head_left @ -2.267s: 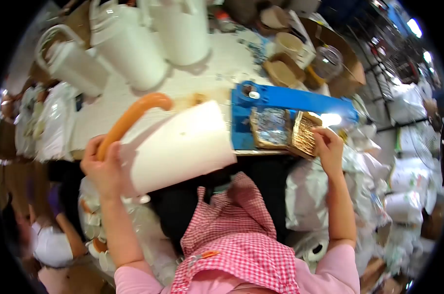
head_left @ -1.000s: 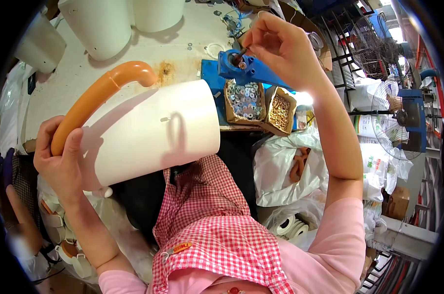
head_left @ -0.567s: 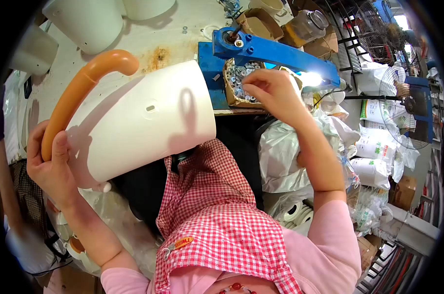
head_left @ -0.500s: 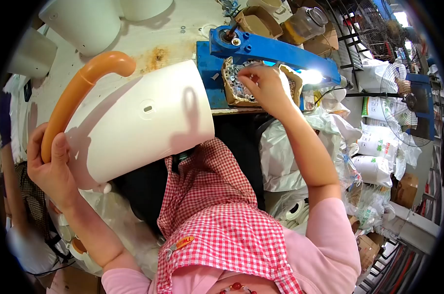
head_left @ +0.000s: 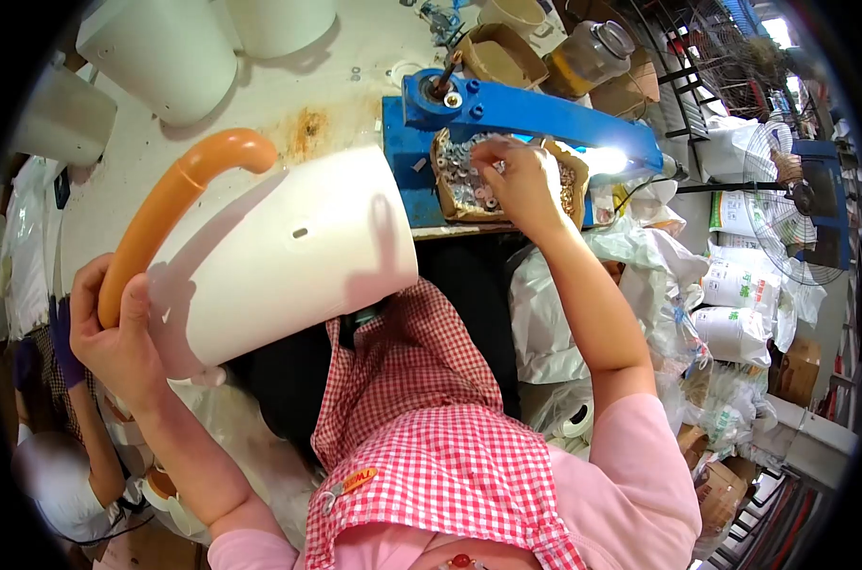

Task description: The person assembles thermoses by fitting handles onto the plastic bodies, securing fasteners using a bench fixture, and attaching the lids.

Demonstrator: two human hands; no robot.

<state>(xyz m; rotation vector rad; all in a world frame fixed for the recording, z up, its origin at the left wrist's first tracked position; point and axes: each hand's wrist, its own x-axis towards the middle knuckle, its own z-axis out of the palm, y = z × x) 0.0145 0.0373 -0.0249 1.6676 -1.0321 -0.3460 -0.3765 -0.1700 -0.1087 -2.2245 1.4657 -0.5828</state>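
Note:
My left hand point(head_left: 117, 337) is wrapped around the lower end of an orange curved handle point(head_left: 155, 228), which lies along a white cylindrical container point(head_left: 269, 275). The container is tilted on its side over my lap, at the table's edge. A small oval slot shows in its wall. My right hand point(head_left: 528, 190) is over a cardboard box point(head_left: 478, 216) of small metal pieces, among them washers. Its thumb and fingers are pinched together; whether a piece is between them I cannot make out.
A blue press-like machine point(head_left: 545, 100) extends over the box. More white containers point(head_left: 160, 57) stand on the table point(head_left: 345, 114) at the upper left. Behind the machine are an open carton point(head_left: 502, 57) and a jar point(head_left: 591, 57). Another person's gloved arm point(head_left: 68, 356) shows at left.
The view has shifted slightly. The container and handle sit a little lower and farther right. A faint round outline around the slot no longer shows. My right hand stays over the box.

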